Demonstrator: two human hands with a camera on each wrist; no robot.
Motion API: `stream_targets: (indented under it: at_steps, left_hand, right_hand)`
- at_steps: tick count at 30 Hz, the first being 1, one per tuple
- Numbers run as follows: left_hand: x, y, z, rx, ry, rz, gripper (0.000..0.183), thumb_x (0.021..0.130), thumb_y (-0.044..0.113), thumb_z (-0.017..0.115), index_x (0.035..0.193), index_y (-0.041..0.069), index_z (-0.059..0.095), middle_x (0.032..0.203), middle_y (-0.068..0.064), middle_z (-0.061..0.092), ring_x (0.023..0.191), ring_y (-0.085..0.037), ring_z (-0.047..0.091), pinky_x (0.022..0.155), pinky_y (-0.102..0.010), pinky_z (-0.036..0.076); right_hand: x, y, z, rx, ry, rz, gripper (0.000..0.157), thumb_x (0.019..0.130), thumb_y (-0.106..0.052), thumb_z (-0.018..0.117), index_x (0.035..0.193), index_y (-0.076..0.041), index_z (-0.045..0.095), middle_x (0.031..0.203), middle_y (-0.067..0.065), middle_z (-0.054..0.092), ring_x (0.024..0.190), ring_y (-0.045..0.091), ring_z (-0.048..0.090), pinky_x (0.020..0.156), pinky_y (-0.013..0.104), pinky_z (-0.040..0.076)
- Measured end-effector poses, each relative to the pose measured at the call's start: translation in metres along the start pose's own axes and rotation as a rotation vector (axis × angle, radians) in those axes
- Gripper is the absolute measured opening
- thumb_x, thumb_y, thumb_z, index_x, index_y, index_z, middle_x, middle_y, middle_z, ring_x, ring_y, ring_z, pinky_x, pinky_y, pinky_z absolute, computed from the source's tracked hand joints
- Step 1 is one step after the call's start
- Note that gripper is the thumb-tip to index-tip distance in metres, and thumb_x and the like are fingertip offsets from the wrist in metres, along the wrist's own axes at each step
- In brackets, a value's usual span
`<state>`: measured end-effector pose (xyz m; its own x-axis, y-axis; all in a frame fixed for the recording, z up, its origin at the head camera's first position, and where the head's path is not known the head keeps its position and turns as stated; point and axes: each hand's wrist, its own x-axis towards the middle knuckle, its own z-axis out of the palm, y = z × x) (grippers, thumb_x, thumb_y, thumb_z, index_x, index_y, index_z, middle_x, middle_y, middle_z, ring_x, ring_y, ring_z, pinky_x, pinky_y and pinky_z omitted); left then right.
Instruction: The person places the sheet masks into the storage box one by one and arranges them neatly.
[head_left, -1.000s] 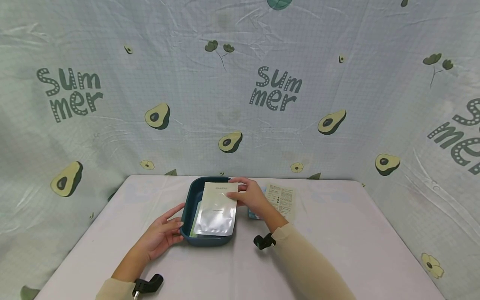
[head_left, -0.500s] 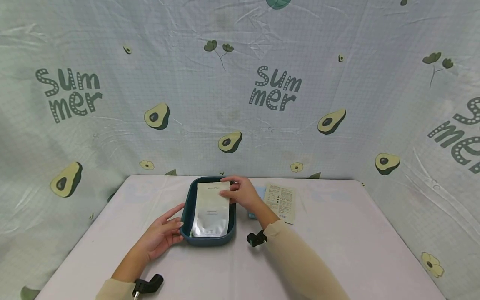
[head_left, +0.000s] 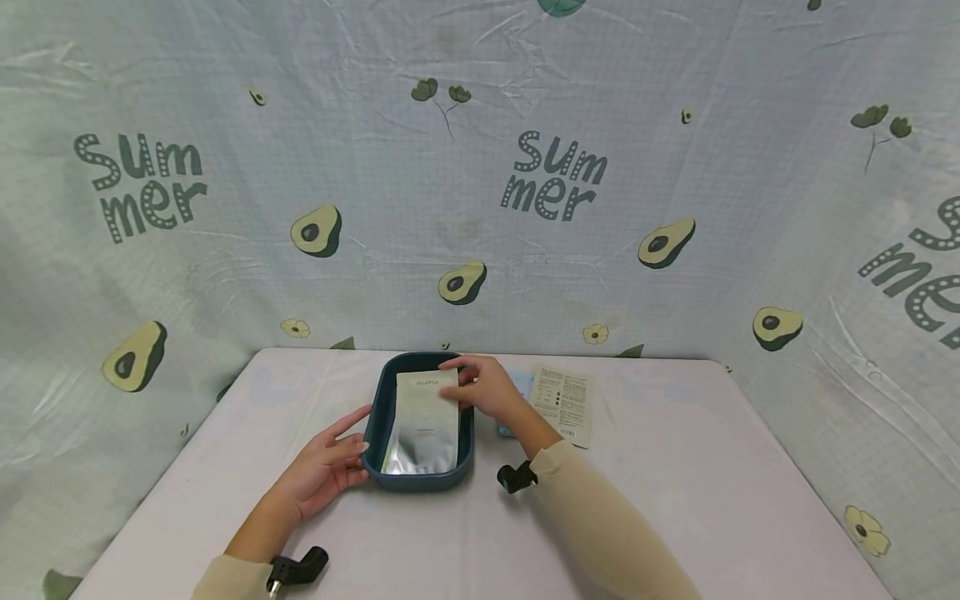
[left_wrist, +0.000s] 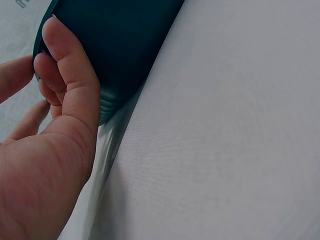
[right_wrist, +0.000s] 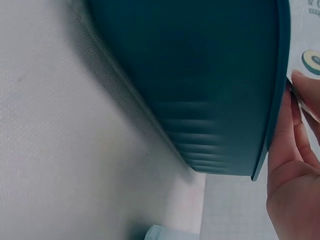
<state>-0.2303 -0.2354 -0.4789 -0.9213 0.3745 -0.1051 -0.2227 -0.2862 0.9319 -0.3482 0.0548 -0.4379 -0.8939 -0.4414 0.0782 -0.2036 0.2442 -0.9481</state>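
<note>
A dark blue plastic basin (head_left: 420, 482) stands on the table, also filling much of both wrist views. My left hand (head_left: 324, 468) holds the basin's left side, with the thumb at the rim and curled fingers against the outer wall (left_wrist: 125, 45). A cream and silver sheet mask packet (head_left: 423, 425), lettered PMPM, lies tilted inside the basin. My right hand (head_left: 487, 390) pinches this packet by its upper right edge, over the basin's far right rim. A sliver of something green shows under the packet's lower left corner.
Right of the basin, a beige printed packet (head_left: 562, 406) lies text side up over a light blue packet (head_left: 522, 383), partly hidden by my right wrist. A patterned sheet (head_left: 480, 208) rises behind the white table (head_left: 645, 467).
My right hand has moved the sheet mask packet leftward and lowered it into the basin. Its top edge then dropped slightly. My left hand has stayed at the basin's side.
</note>
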Motion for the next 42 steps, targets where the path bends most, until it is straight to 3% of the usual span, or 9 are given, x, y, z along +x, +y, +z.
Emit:
stream_targets:
  at_steps: [4, 12, 18, 25, 32, 42]
  left_hand:
    - [0.001, 0.000, 0.000, -0.004, -0.004, 0.007, 0.071, 0.105, 0.004, 0.050, 0.165, 0.016, 0.015, 0.107, 0.001, 0.066, 0.086, -0.013, 0.067, 0.077, -0.027, 0.059]
    - [0.000, -0.001, -0.002, -0.025, -0.030, 0.023, 0.070, 0.105, 0.002, 0.049, 0.165, 0.015, 0.015, 0.108, 0.000, 0.067, 0.086, -0.014, 0.069, 0.077, -0.027, 0.059]
    - [0.000, -0.001, -0.002, -0.025, -0.032, 0.019, 0.070, 0.106, 0.002, 0.047, 0.165, 0.015, 0.013, 0.109, 0.000, 0.068, 0.087, -0.014, 0.069, 0.077, -0.027, 0.059]
    - [-0.001, 0.000, -0.001, -0.015, -0.027, 0.010, 0.071, 0.106, 0.004, 0.048, 0.165, 0.014, 0.012, 0.110, -0.001, 0.068, 0.088, -0.014, 0.069, 0.078, -0.027, 0.059]
    - [0.000, -0.001, -0.002, -0.015, -0.034, 0.013, 0.072, 0.105, 0.004, 0.049, 0.165, 0.014, 0.011, 0.110, -0.001, 0.067, 0.087, -0.014, 0.069, 0.078, -0.027, 0.059]
    - [0.000, 0.000, -0.001, -0.014, -0.024, 0.006, 0.071, 0.105, 0.005, 0.050, 0.165, 0.014, 0.011, 0.109, 0.000, 0.067, 0.087, -0.014, 0.068, 0.078, -0.026, 0.059]
  right_hand:
    - [-0.004, -0.004, -0.002, -0.011, -0.011, -0.008, 0.046, 0.084, -0.005, 0.082, 0.129, -0.009, 0.071, 0.086, 0.007, 0.064, 0.069, 0.015, 0.070, 0.068, 0.035, 0.063]
    - [-0.003, 0.000, -0.002, -0.006, -0.008, 0.000, 0.046, 0.085, -0.005, 0.081, 0.129, -0.006, 0.067, 0.087, 0.011, 0.074, 0.071, 0.017, 0.075, 0.069, 0.036, 0.063]
    - [-0.004, 0.001, -0.002, -0.009, -0.018, -0.016, 0.045, 0.085, -0.004, 0.081, 0.129, -0.005, 0.068, 0.089, 0.010, 0.071, 0.070, 0.017, 0.074, 0.070, 0.036, 0.063]
    - [-0.005, 0.002, -0.003, -0.092, 0.014, -0.013, 0.045, 0.083, -0.007, 0.083, 0.126, -0.006, 0.070, 0.089, 0.009, 0.073, 0.066, 0.019, 0.075, 0.069, 0.033, 0.062]
    - [-0.007, 0.001, -0.001, -0.100, 0.026, -0.026, 0.044, 0.084, -0.004, 0.082, 0.127, -0.004, 0.070, 0.089, 0.010, 0.071, 0.066, 0.019, 0.075, 0.067, 0.033, 0.063]
    - [-0.012, -0.006, -0.003, -0.287, 0.129, -0.038, 0.037, 0.083, -0.013, 0.085, 0.118, -0.005, 0.075, 0.090, 0.004, 0.073, 0.076, 0.011, 0.072, 0.066, 0.025, 0.055]
